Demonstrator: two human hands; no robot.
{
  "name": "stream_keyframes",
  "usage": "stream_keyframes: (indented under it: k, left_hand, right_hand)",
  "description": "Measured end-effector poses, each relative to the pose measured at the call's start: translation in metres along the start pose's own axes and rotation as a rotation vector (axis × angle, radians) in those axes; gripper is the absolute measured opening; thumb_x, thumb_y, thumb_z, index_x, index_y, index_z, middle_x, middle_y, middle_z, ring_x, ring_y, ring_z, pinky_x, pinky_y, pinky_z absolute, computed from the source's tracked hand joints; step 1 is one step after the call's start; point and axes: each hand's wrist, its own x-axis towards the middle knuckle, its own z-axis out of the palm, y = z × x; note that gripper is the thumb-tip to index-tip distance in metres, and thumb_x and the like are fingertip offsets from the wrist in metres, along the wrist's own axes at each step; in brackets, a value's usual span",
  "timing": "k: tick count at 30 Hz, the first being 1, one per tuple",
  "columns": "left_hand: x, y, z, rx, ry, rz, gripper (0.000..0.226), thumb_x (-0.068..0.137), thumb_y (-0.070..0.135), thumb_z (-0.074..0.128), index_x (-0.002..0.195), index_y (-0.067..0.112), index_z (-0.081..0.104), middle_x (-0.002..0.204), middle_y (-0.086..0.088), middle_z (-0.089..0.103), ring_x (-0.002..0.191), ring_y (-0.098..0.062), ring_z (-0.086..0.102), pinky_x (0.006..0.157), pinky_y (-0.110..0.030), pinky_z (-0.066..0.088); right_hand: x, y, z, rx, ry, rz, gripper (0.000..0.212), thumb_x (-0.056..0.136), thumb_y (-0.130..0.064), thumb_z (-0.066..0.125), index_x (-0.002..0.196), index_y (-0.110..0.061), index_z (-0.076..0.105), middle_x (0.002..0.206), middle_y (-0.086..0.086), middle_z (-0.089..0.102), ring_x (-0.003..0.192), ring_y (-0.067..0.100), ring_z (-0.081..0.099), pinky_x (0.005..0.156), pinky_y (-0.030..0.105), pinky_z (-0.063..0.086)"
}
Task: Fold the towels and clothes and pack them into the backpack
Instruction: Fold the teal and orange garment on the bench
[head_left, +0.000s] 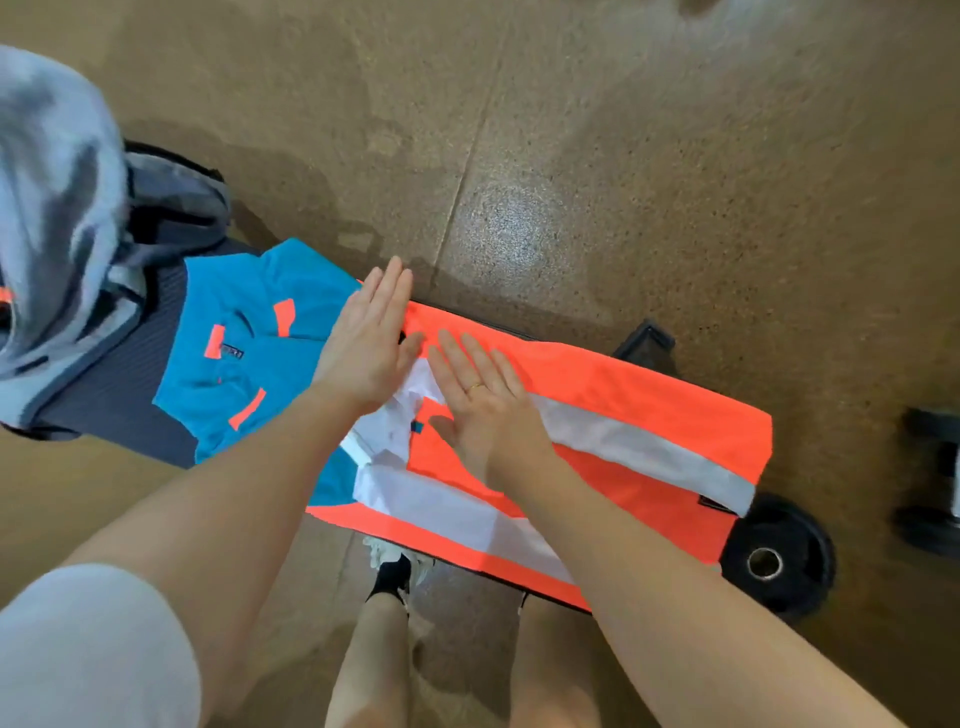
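Note:
An orange, white and blue jacket (623, 395) lies spread along a dark bench (119, 400), blue collar end to the left. My left hand (371, 340) lies flat, fingers straight, on the jacket where blue meets orange. My right hand (480, 397) lies flat beside it on the orange and white cloth. A grey towel or garment (47, 197) is bunched at the far left. Behind it stands a grey and black backpack (176, 202), partly hidden by the grey cloth.
A black weight plate (779, 556) lies on the brown floor at the bench's right end. A dumbbell (935, 478) sits at the right edge. My legs and a shoe (397, 566) are below the bench's near side.

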Motion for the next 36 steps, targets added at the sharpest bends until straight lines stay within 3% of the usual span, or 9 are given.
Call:
stream_keyframes:
  k: [7, 13, 17, 20, 22, 26, 29, 32, 36]
  left_hand:
    - [0.002, -0.075, 0.001, 0.065, 0.128, -0.266, 0.087, 0.085, 0.061, 0.031, 0.148, 0.006, 0.007, 0.156, -0.016, 0.001, 0.144, -0.03, 0.001, 0.116, -0.038, 0.002]
    - [-0.007, -0.088, -0.01, -0.067, 0.086, -0.168, 0.095, 0.079, 0.064, 0.029, 0.146, -0.001, 0.008, 0.155, -0.02, 0.004, 0.143, -0.033, 0.006, 0.116, -0.038, 0.003]
    - [-0.069, -0.1, -0.017, -0.239, 0.177, -0.214, 0.072, 0.085, 0.041, 0.041, 0.139, -0.005, 0.031, 0.148, -0.026, 0.025, 0.136, -0.04, 0.025, 0.113, -0.038, 0.012]
    - [-0.117, -0.113, -0.009, -0.293, 0.175, -0.442, 0.056, 0.082, 0.029, 0.054, 0.127, -0.004, 0.05, 0.133, -0.026, 0.046, 0.118, -0.044, 0.046, 0.098, -0.047, 0.037]
    - [-0.135, -0.12, -0.005, -0.291, 0.155, -0.539, 0.049, 0.081, 0.032, 0.055, 0.117, -0.002, 0.058, 0.114, -0.024, 0.056, 0.099, -0.044, 0.055, 0.08, -0.048, 0.046]
    - [-0.15, -0.129, 0.002, -0.443, 0.164, -0.565, 0.04, 0.08, 0.014, 0.069, 0.114, -0.002, 0.057, 0.108, -0.021, 0.056, 0.098, -0.038, 0.055, 0.083, -0.045, 0.045]
    - [-0.155, -0.136, 0.009, -0.474, 0.189, -0.491, 0.024, 0.076, 0.017, 0.07, 0.093, 0.001, 0.063, 0.09, -0.015, 0.059, 0.076, -0.033, 0.06, 0.069, -0.045, 0.052]
    - [-0.158, -0.14, 0.017, -0.427, 0.162, -0.404, 0.023, 0.071, 0.023, 0.07, 0.084, 0.005, 0.064, 0.08, -0.012, 0.057, 0.066, -0.03, 0.059, 0.059, -0.043, 0.051]
    - [-0.156, -0.138, 0.013, -0.383, 0.101, -0.416, 0.028, 0.074, 0.023, 0.075, 0.091, 0.006, 0.063, 0.087, -0.012, 0.054, 0.074, -0.032, 0.058, 0.063, -0.042, 0.049]
  right_hand:
    - [0.022, 0.007, 0.039, -0.148, 0.045, 0.215, 0.066, 0.086, -0.054, 0.033, 0.143, -0.02, 0.032, 0.15, 0.008, 0.034, 0.139, 0.03, 0.025, 0.112, 0.042, 0.01]
    - [0.017, -0.005, 0.02, -0.163, -0.042, 0.355, 0.074, 0.087, -0.058, 0.027, 0.146, -0.014, 0.027, 0.154, 0.012, 0.023, 0.142, 0.03, 0.02, 0.112, 0.038, -0.005]
    - [0.038, -0.049, 0.005, -0.12, 0.051, 0.078, 0.056, 0.085, -0.042, 0.039, 0.133, -0.013, 0.046, 0.146, 0.016, 0.039, 0.134, 0.027, 0.027, 0.109, 0.043, 0.018]
    - [0.041, -0.081, 0.007, -0.182, 0.022, -0.148, 0.034, 0.079, -0.032, 0.051, 0.105, -0.015, 0.064, 0.126, 0.012, 0.06, 0.112, 0.029, 0.055, 0.085, 0.038, 0.048]
    - [0.039, -0.099, 0.012, -0.217, -0.032, -0.173, 0.024, 0.07, -0.025, 0.069, 0.092, -0.017, 0.066, 0.105, 0.006, 0.065, 0.091, 0.027, 0.062, 0.069, 0.034, 0.048]
    - [0.048, -0.123, 0.024, -0.234, -0.162, -0.12, 0.052, 0.053, -0.03, 0.086, 0.099, -0.015, 0.066, 0.088, 0.004, 0.064, 0.073, 0.026, 0.063, 0.058, 0.03, 0.048]
    - [0.059, -0.139, 0.03, -0.302, -0.22, -0.02, 0.067, 0.044, -0.046, 0.086, 0.099, -0.013, 0.065, 0.08, 0.005, 0.062, 0.064, 0.025, 0.06, 0.052, 0.029, 0.046]
    - [0.068, -0.152, 0.038, -0.304, -0.238, 0.097, 0.054, 0.05, -0.038, 0.085, 0.086, -0.011, 0.056, 0.073, 0.006, 0.058, 0.059, 0.027, 0.059, 0.048, 0.03, 0.044]
    - [0.071, -0.152, 0.04, -0.159, -0.239, 0.203, 0.017, 0.074, -0.008, 0.065, 0.086, -0.005, 0.053, 0.079, 0.013, 0.057, 0.066, 0.035, 0.06, 0.049, 0.037, 0.042]
